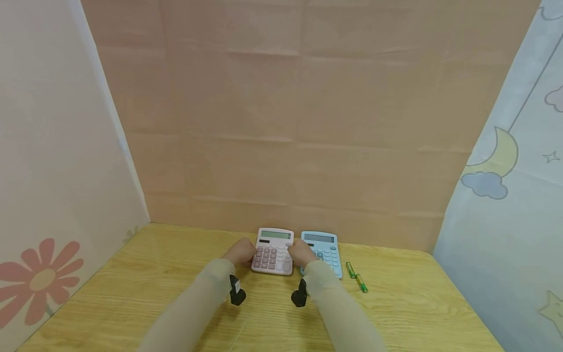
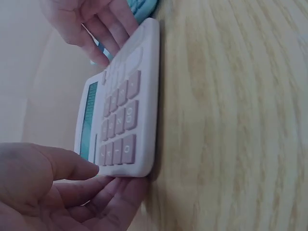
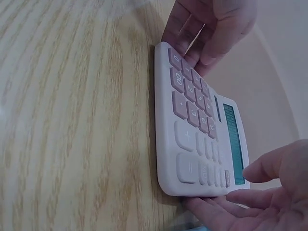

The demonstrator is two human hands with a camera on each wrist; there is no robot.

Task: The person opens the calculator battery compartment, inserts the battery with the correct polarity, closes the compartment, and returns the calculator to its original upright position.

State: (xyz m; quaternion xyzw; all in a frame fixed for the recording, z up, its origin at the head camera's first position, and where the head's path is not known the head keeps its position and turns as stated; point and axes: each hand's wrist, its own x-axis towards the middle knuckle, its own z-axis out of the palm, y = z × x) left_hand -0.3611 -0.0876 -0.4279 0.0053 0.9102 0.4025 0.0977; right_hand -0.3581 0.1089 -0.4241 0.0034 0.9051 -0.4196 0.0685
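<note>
A pink calculator [image 1: 273,250] with a green display lies face up between the two hands. At its left edge, my left hand [image 1: 241,251] grips it, thumb [image 2: 79,165] on the upper rim and fingers along the side. The right hand [image 1: 302,253] holds the opposite edge, its thumb [image 3: 262,168] by the display corner and its fingers against the side. In the right wrist view the calculator [image 3: 192,130] shows a lit display. A blue calculator [image 1: 331,255] sits just right of the pink one, partly hidden behind the right hand and wrist.
Two green batteries [image 1: 350,270] lie on the wooden table [image 1: 409,303] to the right of the blue calculator. A brown paper-like backdrop [image 1: 290,122] rises behind the table. Printed cloths stand at left and right.
</note>
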